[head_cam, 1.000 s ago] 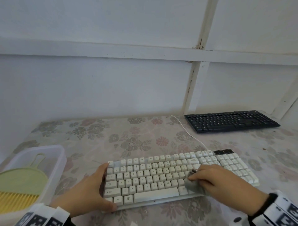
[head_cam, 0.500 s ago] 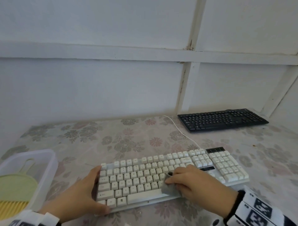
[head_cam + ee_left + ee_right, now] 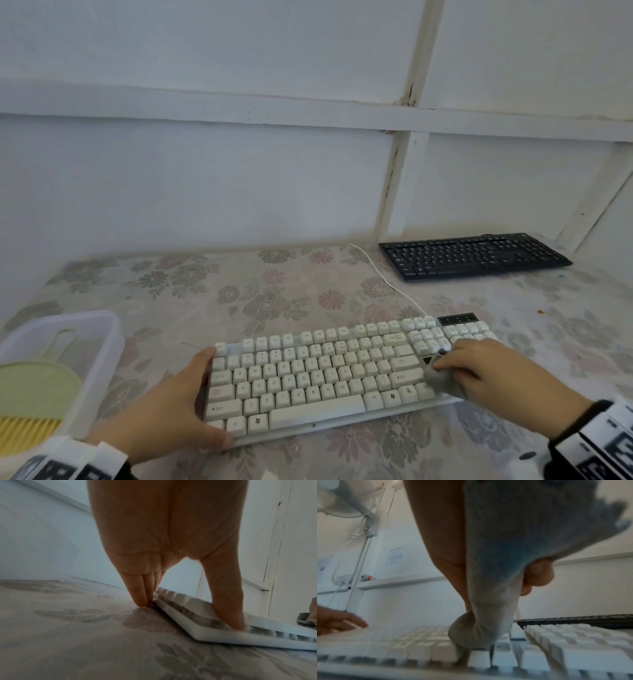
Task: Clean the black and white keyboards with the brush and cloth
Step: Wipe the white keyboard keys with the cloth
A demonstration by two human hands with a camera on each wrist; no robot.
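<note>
Partly hidden: right hand (image 3: 479, 368) bunches grey cloth (image 3: 440, 380) over white keyboard (image 3: 318, 373); left hand (image 3: 171, 404) flat, bracing edge.

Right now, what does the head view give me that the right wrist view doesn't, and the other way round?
Only the head view shows the green brush lying in the clear plastic tub at the table's left, the white cable, and the floral tablecloth.

Only the right wrist view shows the grey cloth bunched under the fingers and pressed between keys, plus a wall fan.

Both show the white keyboard, the black keyboard behind it, the right hand holding the cloth, and the left hand steadying the left end.
</note>
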